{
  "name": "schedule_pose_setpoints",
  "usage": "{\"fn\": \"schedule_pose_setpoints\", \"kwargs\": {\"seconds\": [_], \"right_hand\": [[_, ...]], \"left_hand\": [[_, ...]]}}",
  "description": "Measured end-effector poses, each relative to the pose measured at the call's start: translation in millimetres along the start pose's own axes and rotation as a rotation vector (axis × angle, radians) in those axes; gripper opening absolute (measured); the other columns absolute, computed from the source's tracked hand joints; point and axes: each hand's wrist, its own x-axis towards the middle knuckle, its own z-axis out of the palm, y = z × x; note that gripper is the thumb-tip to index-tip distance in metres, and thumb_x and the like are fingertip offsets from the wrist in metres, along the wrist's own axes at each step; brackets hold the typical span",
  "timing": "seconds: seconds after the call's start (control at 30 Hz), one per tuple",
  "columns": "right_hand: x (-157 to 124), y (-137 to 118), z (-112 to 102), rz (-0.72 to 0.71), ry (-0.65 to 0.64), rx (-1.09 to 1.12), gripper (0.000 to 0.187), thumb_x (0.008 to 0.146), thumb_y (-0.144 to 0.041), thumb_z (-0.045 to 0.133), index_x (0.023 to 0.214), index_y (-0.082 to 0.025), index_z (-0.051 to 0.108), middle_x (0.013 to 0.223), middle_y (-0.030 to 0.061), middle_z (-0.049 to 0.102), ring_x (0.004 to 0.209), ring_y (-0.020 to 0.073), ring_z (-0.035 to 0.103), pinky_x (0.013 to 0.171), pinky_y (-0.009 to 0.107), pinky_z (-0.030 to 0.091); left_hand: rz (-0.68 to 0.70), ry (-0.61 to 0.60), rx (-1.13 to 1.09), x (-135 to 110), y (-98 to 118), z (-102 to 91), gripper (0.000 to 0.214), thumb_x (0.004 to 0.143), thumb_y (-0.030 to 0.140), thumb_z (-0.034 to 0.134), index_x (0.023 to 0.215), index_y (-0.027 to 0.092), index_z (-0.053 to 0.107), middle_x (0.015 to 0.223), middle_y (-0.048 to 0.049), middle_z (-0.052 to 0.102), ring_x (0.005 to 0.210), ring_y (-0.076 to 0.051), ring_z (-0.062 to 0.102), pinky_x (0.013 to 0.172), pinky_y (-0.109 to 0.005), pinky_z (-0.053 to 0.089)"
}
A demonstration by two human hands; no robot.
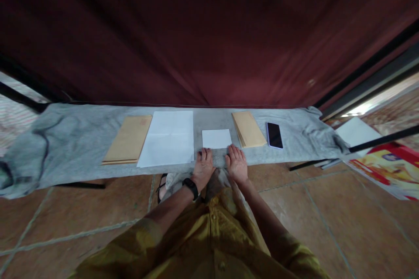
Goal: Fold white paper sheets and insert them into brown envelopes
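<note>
My left hand [203, 165] rests flat on the front edge of the cloth-covered table, fingers stretched forward, a dark band on its wrist. Beside it my right hand [236, 163] lies palm down with its fingers extended. Both hold nothing. Just beyond the fingertips is a small white rectangular piece of paper [216, 138], lying flat between the hands. To the left, white paper sheets [169, 139] sit partly over a stack of brown envelopes [129, 139]. Smaller brown envelopes [249, 129] lie fanned on the right, with a smartphone [274, 135], screen dark, next to them.
A grey cloth [78, 139] covers the narrow table, bunched at both ends. Behind it hangs a dark red curtain [209, 39]. Dark metal bars [373, 61] frame the sides. On the right, a red and yellow printed package [389, 165] stands near the tiled floor [294, 209].
</note>
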Motion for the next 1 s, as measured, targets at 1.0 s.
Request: {"fn": "schedule_pose_setpoints", "kwargs": {"seconds": [1.0], "right_hand": [[40.4,-10.2,3.2,-0.085,-0.075,0.065,0.045,0.105,-0.035,0.043,0.146,-0.018,0.053,0.155,0.0129,0.048,0.144,0.0260,0.043,0.117,0.046,0.036]], "left_hand": [[-0.121,0.084,-0.177,-4.0,-15.8,-2.4,0.062,0.100,0.048,0.043,0.139,0.001,0.054,0.139,-0.0251,0.057,0.131,-0.035,0.051,0.107,-0.047,0.043]]}}
